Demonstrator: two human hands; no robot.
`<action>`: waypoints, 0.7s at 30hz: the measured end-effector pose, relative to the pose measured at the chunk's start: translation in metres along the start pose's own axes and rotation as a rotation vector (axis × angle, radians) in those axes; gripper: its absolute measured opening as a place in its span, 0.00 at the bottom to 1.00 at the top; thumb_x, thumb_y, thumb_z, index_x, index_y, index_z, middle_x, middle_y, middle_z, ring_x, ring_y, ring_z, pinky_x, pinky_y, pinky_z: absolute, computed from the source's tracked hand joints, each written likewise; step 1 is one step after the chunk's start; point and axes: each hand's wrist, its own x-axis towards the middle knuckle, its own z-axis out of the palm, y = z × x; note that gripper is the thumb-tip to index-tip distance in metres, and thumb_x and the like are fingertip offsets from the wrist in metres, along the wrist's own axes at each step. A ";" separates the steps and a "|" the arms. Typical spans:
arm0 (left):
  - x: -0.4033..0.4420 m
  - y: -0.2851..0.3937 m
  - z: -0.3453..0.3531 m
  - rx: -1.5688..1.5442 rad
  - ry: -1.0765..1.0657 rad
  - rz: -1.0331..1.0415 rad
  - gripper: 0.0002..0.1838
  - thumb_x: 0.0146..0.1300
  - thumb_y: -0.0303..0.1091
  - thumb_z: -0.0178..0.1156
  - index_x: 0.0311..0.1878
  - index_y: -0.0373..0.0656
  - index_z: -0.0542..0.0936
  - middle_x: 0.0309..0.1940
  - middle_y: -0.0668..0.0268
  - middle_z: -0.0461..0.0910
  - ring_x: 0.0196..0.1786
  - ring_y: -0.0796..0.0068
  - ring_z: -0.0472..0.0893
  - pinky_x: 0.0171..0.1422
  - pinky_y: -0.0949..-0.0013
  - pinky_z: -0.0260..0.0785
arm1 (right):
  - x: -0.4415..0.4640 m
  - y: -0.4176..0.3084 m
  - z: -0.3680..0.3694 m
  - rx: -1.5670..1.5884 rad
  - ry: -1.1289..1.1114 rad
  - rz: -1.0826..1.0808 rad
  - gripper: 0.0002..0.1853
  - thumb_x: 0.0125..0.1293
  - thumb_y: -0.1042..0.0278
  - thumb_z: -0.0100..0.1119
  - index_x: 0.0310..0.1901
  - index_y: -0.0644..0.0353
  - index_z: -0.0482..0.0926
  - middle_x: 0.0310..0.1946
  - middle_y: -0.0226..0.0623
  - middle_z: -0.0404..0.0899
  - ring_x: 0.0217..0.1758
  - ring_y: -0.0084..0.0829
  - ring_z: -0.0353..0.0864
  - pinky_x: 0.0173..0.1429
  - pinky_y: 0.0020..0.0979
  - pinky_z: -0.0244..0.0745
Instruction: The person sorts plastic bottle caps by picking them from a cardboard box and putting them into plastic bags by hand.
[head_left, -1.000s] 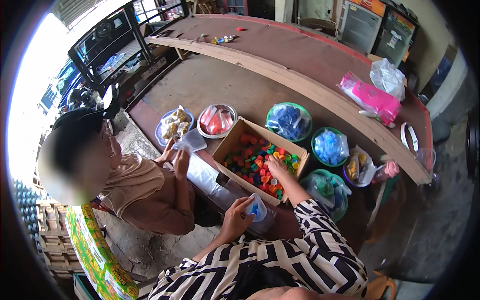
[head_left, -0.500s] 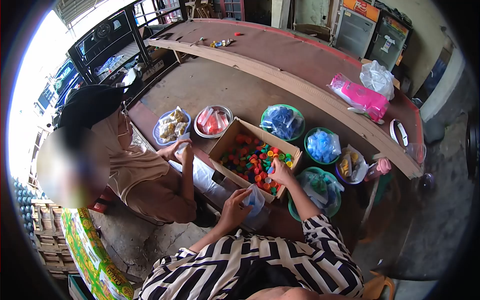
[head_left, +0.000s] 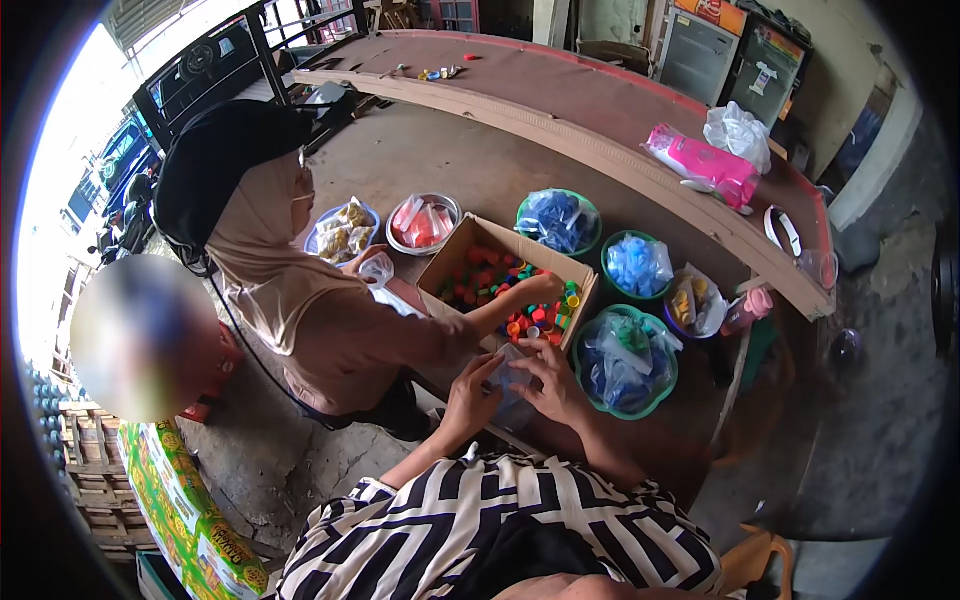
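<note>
Our right hand (head_left: 553, 386) has just left the brown cardboard box (head_left: 525, 250), where small round plastic caps (head_left: 520, 328) lie in red, green, yellow and more. Now it is at our small clear plastic bag (head_left: 512, 372), near our side of the box. Our left hand (head_left: 472, 400) has curled fingers and holds one side of the bag. Our right fingers are bent and a bit apart at the other side; we can't tell if they pinch the bag or hold a cap. So both our hands work at the bag now. The person (head_left: 330, 335) in brown beside us now has a hand (head_left: 541, 290) over the caps. A green plastic bowl (head_left: 637, 412) sits on our right.
</note>
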 end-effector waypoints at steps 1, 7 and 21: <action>-0.004 0.001 -0.001 0.001 0.018 0.000 0.28 0.52 0.22 0.60 0.60 0.40 0.76 0.57 0.54 0.75 0.49 0.58 0.81 0.51 0.66 0.73 | -0.005 -0.003 0.001 -0.041 -0.020 0.021 0.17 0.57 0.64 0.69 0.46 0.59 0.78 0.52 0.42 0.72 0.57 0.47 0.74 0.66 0.44 0.65; -0.017 0.002 -0.009 0.042 0.066 -0.023 0.26 0.52 0.22 0.59 0.58 0.40 0.78 0.54 0.56 0.78 0.41 0.63 0.82 0.45 0.67 0.74 | -0.024 -0.011 0.004 0.028 -0.152 0.144 0.12 0.56 0.67 0.70 0.38 0.60 0.78 0.50 0.41 0.72 0.54 0.45 0.76 0.58 0.42 0.71; -0.018 -0.011 -0.019 0.016 0.069 -0.136 0.17 0.55 0.25 0.63 0.51 0.41 0.82 0.48 0.62 0.81 0.29 0.70 0.80 0.37 0.69 0.73 | 0.022 0.096 -0.038 -0.001 0.377 0.376 0.05 0.63 0.79 0.60 0.40 0.66 0.76 0.40 0.39 0.76 0.37 0.31 0.81 0.40 0.28 0.77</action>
